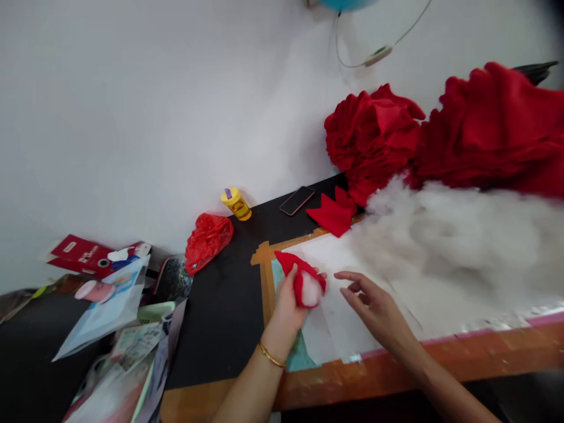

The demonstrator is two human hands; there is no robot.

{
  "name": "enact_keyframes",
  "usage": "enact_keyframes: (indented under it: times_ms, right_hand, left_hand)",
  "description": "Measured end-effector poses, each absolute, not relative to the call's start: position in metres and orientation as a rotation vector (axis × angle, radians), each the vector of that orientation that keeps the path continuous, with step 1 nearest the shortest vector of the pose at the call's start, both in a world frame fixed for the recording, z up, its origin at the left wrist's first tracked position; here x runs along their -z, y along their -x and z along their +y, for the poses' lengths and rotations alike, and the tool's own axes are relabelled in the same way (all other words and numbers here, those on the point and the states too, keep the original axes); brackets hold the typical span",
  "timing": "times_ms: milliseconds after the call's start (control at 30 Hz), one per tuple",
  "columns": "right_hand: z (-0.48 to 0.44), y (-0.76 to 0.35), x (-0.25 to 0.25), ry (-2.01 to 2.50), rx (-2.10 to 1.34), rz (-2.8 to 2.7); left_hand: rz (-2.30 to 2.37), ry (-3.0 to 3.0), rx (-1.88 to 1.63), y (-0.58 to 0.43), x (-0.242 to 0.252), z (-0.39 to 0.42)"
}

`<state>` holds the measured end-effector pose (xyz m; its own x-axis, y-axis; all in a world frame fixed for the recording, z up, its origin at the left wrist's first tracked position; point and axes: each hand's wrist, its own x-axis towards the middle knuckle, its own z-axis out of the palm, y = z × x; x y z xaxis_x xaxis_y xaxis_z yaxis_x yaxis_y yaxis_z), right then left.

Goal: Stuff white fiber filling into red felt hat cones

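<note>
My left hand [288,299] is closed around a small red felt pouch [299,276] with white stuffing [311,292] showing at its opening. A thin gold bangle circles that wrist. My right hand [374,305] hovers just to the right of the pouch, fingers spread and holding nothing. Both hands are over a white sheet [335,252] taped to the table. A big heap of loose white stuffing [449,241] lies right of my right hand.
Piles of red felt [440,135] stack against the wall, with cut red pieces [332,214] in front. A phone [296,200], a yellow bottle [237,204] and a red plastic bag [207,238] lie on the black tabletop. Papers and packets [114,305] clutter the left. Orange table edge [396,367] runs nearest me.
</note>
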<state>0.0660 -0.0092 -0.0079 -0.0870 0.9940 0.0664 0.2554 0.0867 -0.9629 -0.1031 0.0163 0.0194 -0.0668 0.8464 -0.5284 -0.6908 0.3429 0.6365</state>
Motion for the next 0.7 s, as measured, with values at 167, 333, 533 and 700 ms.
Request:
enact_keyframes:
  times_ms: [167,333,533,700]
  right_hand:
    - [-0.010,-0.069,0.005,1.214,-0.879,-1.564]
    - [-0.014,-0.044,0.000,1.010,-0.422,-1.875]
    - [-0.009,-0.031,0.015,1.185,0.055,-2.024]
    - [-0.011,-0.041,0.009,1.258,-0.092,-1.950]
  left_hand:
    - [0.931,-0.092,-1.244,0.112,-0.026,0.017]
    - [1.003,-0.077,-1.248,0.103,-0.027,0.008]
    - [1.110,-0.223,-1.328,0.079,-0.027,-0.014]
    - [1.102,-0.228,-1.420,0.074,-0.022,-0.017]
